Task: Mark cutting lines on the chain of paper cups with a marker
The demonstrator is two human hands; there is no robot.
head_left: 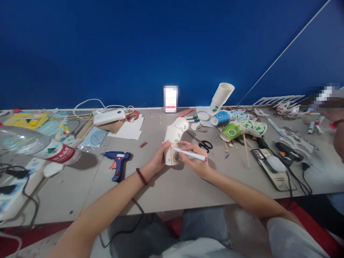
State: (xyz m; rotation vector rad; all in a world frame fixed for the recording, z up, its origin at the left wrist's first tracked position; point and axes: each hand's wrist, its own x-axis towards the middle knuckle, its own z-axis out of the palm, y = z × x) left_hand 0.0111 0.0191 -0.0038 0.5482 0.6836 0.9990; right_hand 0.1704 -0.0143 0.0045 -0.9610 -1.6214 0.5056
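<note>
Several white paper cups (175, 132) with green leaf prints are joined into a curved piece in front of me. My left hand (159, 157) is wrapped around the left side of the lowest cup. Brown lines and a round brown mark show on that cup. My right hand (195, 159) pinches a white marker (195, 155) with a reddish-brown end, pointed at the cup's right side. Whether its tip touches the surface I cannot tell. Behind the cups lie capped markers (192, 119) and black-handled scissors (205, 145). A brown-red cap (143, 144) rests left of the cups.
At left are a blue glue gun (118, 163), a lying water bottle (45, 145) and a power strip (20, 190). A phone (171, 99) leans on the wall. Rightward are stacked cups (221, 96), green joined cups (243, 129), another phone (271, 168) and another person's arm (339, 139).
</note>
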